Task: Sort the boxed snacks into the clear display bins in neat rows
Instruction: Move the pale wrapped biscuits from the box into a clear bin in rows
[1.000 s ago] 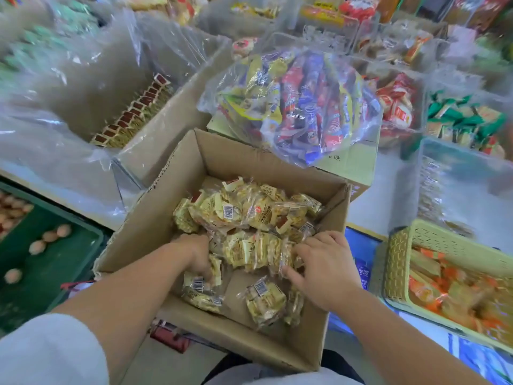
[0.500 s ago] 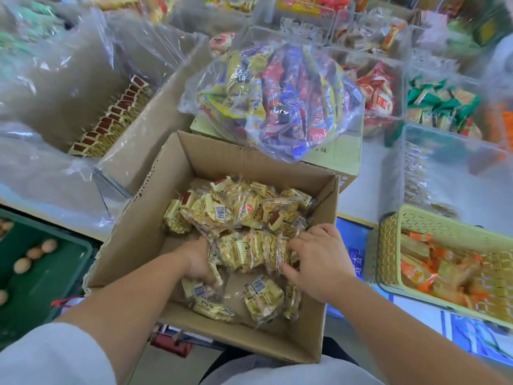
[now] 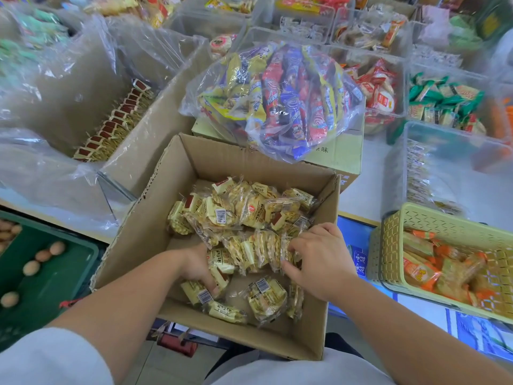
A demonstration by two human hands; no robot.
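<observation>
Pale yellow snack packets [image 3: 244, 215] in a brown cardboard box [image 3: 155, 218]; lattice-patterned yellow-green basket [image 3: 433, 223]; dark green crate [image 3: 55, 279].

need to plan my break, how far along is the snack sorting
Done: a neat row of red-topped packets stands at the left. In hand: the left hand and right hand grip yellow packets inside the cardboard box. Left: the pile there, not yet binned.

Bright, even light — soft shadows; glare on plastic wrap [image 3: 144, 59]; edges blurred, wide-angle bowed.
</observation>
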